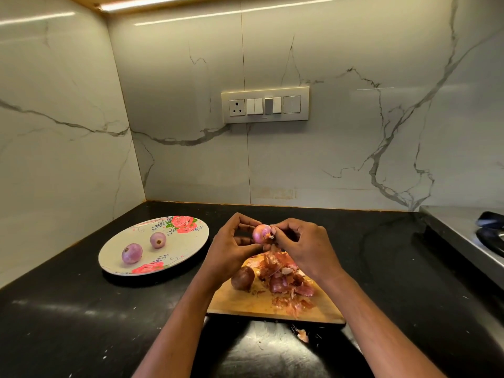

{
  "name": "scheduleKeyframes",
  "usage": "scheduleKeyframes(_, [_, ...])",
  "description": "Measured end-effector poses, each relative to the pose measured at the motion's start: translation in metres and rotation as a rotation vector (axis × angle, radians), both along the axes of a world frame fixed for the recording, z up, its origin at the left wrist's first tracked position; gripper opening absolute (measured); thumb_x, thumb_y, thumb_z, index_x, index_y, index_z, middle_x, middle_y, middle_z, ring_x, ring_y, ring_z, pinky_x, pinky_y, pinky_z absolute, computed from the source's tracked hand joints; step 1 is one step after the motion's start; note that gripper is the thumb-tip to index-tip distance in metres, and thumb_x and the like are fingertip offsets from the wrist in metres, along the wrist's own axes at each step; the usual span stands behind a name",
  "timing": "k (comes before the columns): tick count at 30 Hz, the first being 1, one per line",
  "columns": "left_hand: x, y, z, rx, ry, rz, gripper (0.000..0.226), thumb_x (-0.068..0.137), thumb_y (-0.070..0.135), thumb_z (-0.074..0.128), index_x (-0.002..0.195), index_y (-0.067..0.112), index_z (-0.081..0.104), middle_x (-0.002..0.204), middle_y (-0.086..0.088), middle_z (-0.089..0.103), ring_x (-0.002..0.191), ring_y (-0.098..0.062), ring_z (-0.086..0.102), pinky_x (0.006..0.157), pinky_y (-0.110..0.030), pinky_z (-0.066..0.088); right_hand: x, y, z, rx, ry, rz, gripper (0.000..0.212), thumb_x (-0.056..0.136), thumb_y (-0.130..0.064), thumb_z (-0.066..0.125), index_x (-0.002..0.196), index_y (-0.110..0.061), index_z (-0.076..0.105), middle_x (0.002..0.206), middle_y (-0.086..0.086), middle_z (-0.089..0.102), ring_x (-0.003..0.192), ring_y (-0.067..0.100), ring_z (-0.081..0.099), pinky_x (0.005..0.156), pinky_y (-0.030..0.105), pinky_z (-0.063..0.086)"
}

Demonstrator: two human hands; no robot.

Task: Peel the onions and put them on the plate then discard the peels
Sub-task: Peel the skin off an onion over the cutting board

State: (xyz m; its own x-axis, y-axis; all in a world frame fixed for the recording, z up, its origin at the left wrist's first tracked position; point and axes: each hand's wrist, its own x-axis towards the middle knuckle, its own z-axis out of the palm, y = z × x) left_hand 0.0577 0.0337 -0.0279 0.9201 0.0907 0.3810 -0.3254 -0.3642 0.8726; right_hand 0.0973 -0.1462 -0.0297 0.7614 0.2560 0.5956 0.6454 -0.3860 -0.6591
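Note:
My left hand [230, 245] holds a small pink onion [260, 233] in the air above the wooden cutting board [251, 304]. My right hand [305, 245] pinches a bit of skin at the onion's right end. An unpeeled brown onion [242, 278] lies on the board beside a heap of reddish peels [283, 279]. Two peeled purple onions [132, 253] [158, 239] sit on the floral plate [185, 246] to the left.
The black countertop [81, 309] fills the corner between marble walls. A loose peel scrap [302, 335] lies in front of the board. A steel stove [469, 236] stands at the right edge. A switch panel [266, 105] is on the back wall.

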Motion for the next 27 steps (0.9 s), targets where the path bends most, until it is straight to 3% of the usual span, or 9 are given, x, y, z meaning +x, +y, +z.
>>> scheduleKeyframes(11, [-0.0012, 0.0006, -0.0002, -0.052, 0.012, -0.048, 0.046, 0.072, 0.014, 0.086, 0.109, 0.025, 0.060, 0.112, 0.003, 0.069, 0.100, -0.012, 0.072, 0.079, -0.026, 0.060, 0.0007, 0.0011, -0.0013, 0.048, -0.010, -0.023, 0.009, 0.093, -0.026, 0.070, 0.101, -0.024, 0.075, 0.088, -0.013, 0.071, 0.088, -0.007, 0.064, 0.069, 0.008, 0.051])
scheduleKeyframes(16, [-0.0024, 0.0010, 0.0016, -0.076, -0.010, -0.020, 0.055, 0.062, 0.031, 0.084, 0.111, 0.024, 0.059, 0.111, 0.004, 0.069, 0.100, -0.008, 0.071, 0.082, -0.028, 0.060, 0.0013, 0.0012, 0.0008, 0.193, 0.195, 0.131, 0.021, 0.093, -0.038, 0.067, 0.105, -0.023, 0.075, 0.095, -0.009, 0.074, 0.093, 0.005, 0.070, 0.079, 0.023, 0.060])
scheduleKeyframes(21, [-0.0014, 0.0009, 0.0010, -0.070, -0.003, -0.029, 0.048, 0.071, 0.016, 0.086, 0.110, 0.022, 0.060, 0.111, 0.003, 0.069, 0.101, -0.011, 0.071, 0.083, -0.030, 0.061, 0.0024, -0.0008, -0.0007, 0.288, 0.287, 0.178, 0.015, 0.088, -0.032, 0.074, 0.100, -0.023, 0.077, 0.094, -0.007, 0.076, 0.095, 0.007, 0.069, 0.081, 0.026, 0.059])
scheduleKeyframes(27, [-0.0030, -0.0026, 0.0010, -0.082, 0.012, -0.066, 0.044, 0.073, 0.010, 0.085, 0.108, 0.020, 0.058, 0.113, -0.002, 0.068, 0.097, -0.015, 0.074, 0.079, -0.032, 0.062, 0.0006, 0.0042, -0.0054, 0.179, 0.051, -0.011, 0.003, 0.092, -0.028, 0.072, 0.095, -0.028, 0.070, 0.086, -0.014, 0.071, 0.085, -0.003, 0.067, 0.068, 0.013, 0.055])
